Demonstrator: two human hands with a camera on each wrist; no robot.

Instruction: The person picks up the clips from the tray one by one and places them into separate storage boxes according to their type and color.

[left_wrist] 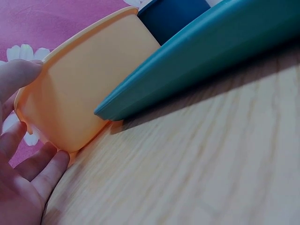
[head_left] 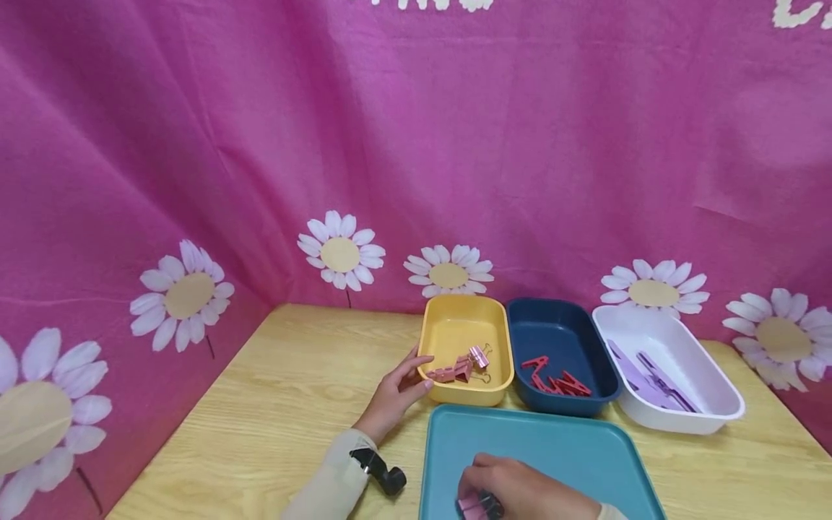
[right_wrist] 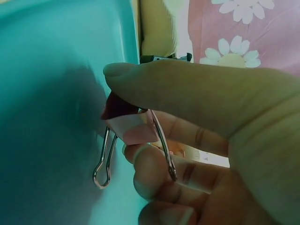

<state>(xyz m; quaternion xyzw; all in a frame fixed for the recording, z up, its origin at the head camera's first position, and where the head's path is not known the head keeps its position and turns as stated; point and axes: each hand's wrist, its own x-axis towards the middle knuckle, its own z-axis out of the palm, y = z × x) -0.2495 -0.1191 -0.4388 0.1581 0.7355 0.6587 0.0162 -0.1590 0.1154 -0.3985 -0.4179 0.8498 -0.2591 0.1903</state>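
Note:
My left hand (head_left: pixel 393 397) holds the near left corner of the yellow bin (head_left: pixel 465 393), thumb and fingers against its rim and side. Several pink binder clips (head_left: pixel 479 356) lie inside that bin. Over the teal tray (head_left: pixel 546 430), my right hand (head_left: pixel 520 487) pinches a pink binder clip (right_wrist: pixel 136 129) between thumb and fingers. Its silver wire handles stick out in the right wrist view. A dark piece shows beside this clip in the head view; what it is I cannot tell.
Right of the yellow bin stands a navy bin (head_left: pixel 552 328) with several red clothespins (head_left: pixel 568 385). Beyond it sits a white bin (head_left: pixel 705 361) holding purple items (head_left: pixel 650 386). A pink flowered curtain (head_left: pixel 416 144) hangs behind the wooden table (head_left: pixel 260 426).

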